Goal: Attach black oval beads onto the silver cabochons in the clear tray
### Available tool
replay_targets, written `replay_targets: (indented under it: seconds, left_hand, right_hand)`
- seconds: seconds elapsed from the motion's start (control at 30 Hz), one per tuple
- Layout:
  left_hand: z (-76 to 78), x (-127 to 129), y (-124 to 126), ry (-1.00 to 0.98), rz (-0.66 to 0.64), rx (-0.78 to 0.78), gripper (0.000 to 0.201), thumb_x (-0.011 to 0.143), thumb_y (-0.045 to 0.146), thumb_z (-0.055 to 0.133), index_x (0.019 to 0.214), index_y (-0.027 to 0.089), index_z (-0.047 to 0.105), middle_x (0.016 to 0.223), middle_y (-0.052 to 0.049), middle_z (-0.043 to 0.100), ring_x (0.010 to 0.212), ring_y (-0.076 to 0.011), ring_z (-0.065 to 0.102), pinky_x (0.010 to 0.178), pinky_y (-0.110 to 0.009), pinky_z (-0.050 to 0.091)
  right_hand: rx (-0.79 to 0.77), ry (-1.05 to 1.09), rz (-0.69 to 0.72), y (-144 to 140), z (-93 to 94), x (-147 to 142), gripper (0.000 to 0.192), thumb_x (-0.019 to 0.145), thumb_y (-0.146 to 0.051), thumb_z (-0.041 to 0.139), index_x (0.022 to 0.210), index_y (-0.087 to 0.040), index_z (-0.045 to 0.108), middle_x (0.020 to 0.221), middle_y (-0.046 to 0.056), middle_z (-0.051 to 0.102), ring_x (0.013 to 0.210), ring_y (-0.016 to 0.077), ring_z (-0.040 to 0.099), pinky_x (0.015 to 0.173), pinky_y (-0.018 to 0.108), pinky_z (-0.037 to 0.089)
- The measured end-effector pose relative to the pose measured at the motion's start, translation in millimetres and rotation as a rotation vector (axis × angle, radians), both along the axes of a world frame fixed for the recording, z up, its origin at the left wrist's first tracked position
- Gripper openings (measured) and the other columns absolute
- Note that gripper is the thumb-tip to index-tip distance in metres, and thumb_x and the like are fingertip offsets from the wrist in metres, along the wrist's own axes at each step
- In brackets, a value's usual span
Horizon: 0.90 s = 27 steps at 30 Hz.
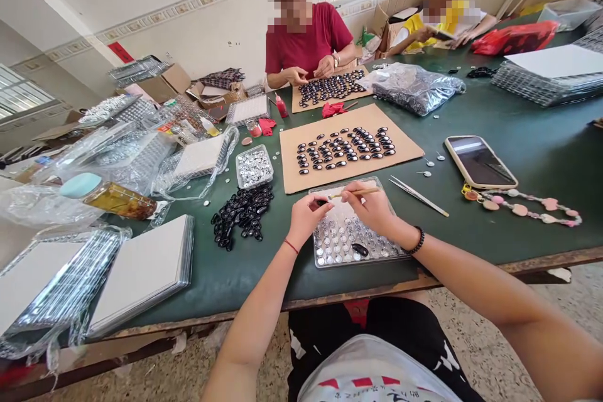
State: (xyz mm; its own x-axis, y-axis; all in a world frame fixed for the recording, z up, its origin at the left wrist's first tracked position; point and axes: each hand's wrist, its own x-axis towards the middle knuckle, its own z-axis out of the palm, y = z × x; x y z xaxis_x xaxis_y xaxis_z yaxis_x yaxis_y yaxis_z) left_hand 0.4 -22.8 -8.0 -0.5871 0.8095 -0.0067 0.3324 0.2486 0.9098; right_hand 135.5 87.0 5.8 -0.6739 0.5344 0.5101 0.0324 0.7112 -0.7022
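Between the closed fingertips of my left hand [307,218] is a small black oval piece [322,202]. My right hand [374,212] pinches a thin wooden-handled stick [362,192], its tip pointing at that piece; whether they touch I cannot tell. Both hands are over a clear plastic tray [316,264] with rows of round silvery discs [338,242]. One black oval piece [360,250] lies on top of the discs. Beyond the tray, a cardboard sheet [294,183] carries rows of black oval pieces [346,149].
Left of the tray are a pile of black pieces [242,217] and a tub of small silvery parts [254,166]. Tweezers [418,196] and a phone [480,162] with a beaded strap lie right. A jar [110,196] and stacked trays [141,273] stand far left. Two people sit opposite.
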Motion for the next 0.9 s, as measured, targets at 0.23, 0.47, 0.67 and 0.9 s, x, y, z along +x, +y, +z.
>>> replay_targets:
  seconds: [0.23, 0.47, 0.67, 0.9]
  left_hand:
    - [0.4, 2.9, 1.0, 0.067, -0.052, -0.009, 0.023, 0.068, 0.036, 0.059, 0.075, 0.015, 0.064, 0.058, -0.001, 0.058, 0.051, -0.0115, 0.052, 0.05, -0.023, 0.041]
    - [0.9, -0.7, 0.8, -0.089, -0.086, 0.03, 0.033, 0.06, 0.029, 0.068, 0.09, 0.016, 0.066, 0.083, -0.006, 0.066, 0.07, -0.0153, 0.058, 0.062, -0.026, 0.046]
    - [-0.8, -2.3, -0.7, 0.008, -0.056, -0.028, 0.035, 0.063, 0.036, 0.064, 0.091, 0.015, 0.067, 0.069, -0.005, 0.065, 0.055, -0.012, 0.053, 0.052, -0.023, 0.042]
    - [0.2, -0.6, -2.1, -0.034, -0.076, 0.021, 0.034, 0.062, 0.033, 0.066, 0.092, 0.016, 0.067, 0.077, -0.006, 0.066, 0.063, -0.0132, 0.056, 0.058, -0.024, 0.044]
  right_hand:
    - [0.058, 0.011, 0.091, -5.1, -2.5, -2.3, 0.024, 0.086, -0.032, 0.039, 0.075, -0.019, 0.056, 0.064, 0.002, 0.061, 0.05, 0.0101, 0.049, 0.049, 0.022, 0.036]
    - [0.085, -0.042, 0.091, -3.9, -6.9, -2.2, 0.025, 0.086, -0.033, 0.039, 0.077, -0.019, 0.057, 0.067, 0.003, 0.061, 0.052, 0.0108, 0.05, 0.051, 0.023, 0.036]
    - [0.16, -0.065, 0.105, -4.3, -6.8, -1.8, 0.024, 0.087, -0.032, 0.039, 0.077, -0.018, 0.056, 0.064, 0.003, 0.061, 0.051, 0.0112, 0.049, 0.051, 0.023, 0.034]
    - [0.137, -0.077, 0.122, -3.8, -8.0, -1.1, 0.024, 0.087, -0.033, 0.039, 0.08, -0.018, 0.056, 0.065, 0.003, 0.06, 0.05, 0.0109, 0.048, 0.051, 0.023, 0.034]
